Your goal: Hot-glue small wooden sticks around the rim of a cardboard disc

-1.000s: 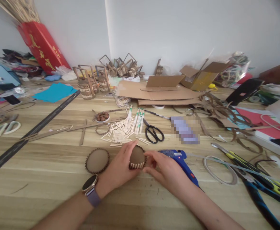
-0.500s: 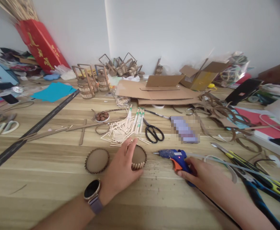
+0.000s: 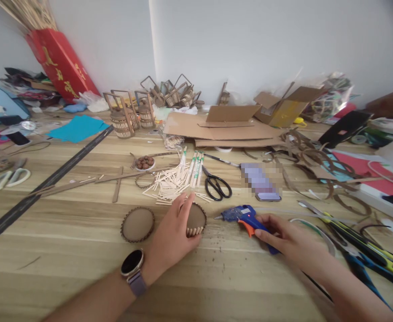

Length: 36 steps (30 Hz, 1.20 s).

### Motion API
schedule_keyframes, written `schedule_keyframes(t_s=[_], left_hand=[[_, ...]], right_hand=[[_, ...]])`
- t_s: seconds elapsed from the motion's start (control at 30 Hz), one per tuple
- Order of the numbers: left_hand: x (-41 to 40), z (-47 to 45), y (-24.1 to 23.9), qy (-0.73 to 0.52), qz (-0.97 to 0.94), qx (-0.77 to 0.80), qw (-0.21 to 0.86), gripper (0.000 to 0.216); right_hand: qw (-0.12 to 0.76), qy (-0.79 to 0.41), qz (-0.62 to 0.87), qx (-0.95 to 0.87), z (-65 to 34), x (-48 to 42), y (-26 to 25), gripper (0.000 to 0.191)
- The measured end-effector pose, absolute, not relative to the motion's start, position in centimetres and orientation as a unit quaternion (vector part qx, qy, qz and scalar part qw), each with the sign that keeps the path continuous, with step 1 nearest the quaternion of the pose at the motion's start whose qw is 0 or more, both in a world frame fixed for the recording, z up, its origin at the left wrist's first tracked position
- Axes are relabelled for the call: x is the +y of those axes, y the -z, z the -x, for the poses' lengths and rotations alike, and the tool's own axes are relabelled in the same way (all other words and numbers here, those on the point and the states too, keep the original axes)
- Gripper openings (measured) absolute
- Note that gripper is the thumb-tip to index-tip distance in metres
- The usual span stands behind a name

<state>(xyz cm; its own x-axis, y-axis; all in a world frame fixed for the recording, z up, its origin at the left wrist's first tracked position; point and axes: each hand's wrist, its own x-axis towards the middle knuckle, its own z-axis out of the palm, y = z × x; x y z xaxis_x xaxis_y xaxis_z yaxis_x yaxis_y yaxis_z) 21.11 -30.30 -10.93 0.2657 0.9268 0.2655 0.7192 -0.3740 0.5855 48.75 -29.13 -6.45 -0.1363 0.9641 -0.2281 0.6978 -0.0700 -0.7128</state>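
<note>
My left hand (image 3: 173, 235), with a watch on the wrist, is closed around a round brown cardboard base (image 3: 197, 215). Short pale sticks stand along the near part of its rim, and my fingers cover its left side. A blue hot glue gun (image 3: 246, 217) with an orange trigger is in my right hand (image 3: 285, 235), fingers wrapped about its handle. Its nozzle points left, a short distance from the base. Left of my left hand lies a second round base (image 3: 138, 224) with a dark ridged rim. Beyond the hands, many short wooden sticks (image 3: 169, 184) are heaped loosely.
Black-handled scissors (image 3: 218, 185) and a phone (image 3: 262, 181) lie past the glue gun. Pliers (image 3: 360, 250) rest at right. Farther back are a bowl of brown beads (image 3: 145, 163), cardboard sheets (image 3: 223, 127) and small stick baskets (image 3: 121, 123). A dark strip (image 3: 49, 185) crosses the left side.
The glue gun has tilted in my right hand, its handle swinging slightly right and its nozzle a little lower. My left hand stays on the base. The whole view has shifted slightly.
</note>
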Motion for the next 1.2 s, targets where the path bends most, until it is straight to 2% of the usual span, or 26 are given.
schedule_keyframes(t_s=[0.07, 0.2, 0.33, 0.6, 0.83, 1.2], left_hand=[[-30.3, -21.1, 11.0, -0.293, -0.777, 0.531, 0.170, 0.089], [-30.3, -20.9, 11.2, -0.296, -0.780, 0.528, 0.155, 0.089], [-30.2, -20.9, 11.2, -0.293, -0.779, 0.533, 0.152, 0.089], [-30.4, -20.9, 11.6, -0.297, -0.777, 0.536, 0.147, 0.092], [-30.5, -20.9, 11.3, -0.297, -0.775, 0.539, 0.142, 0.098], [-30.3, -21.0, 11.2, -0.296, -0.780, 0.534, 0.137, 0.094]], right_hand=[[0.211, -0.443, 0.609, -0.623, -48.7, -29.1, 6.3, 0.031], [0.250, -0.593, 0.559, -0.523, -48.2, -29.1, 6.5, 0.022], [0.243, -0.646, 0.534, -0.489, -47.4, -28.9, 7.2, 0.029], [0.267, -0.560, 0.562, -0.547, -46.5, -28.8, 8.7, 0.029], [0.195, -0.469, 0.515, -0.691, -47.0, -29.0, 9.4, 0.033], [0.217, -0.345, 0.511, -0.757, -45.7, -30.0, 9.7, 0.026]])
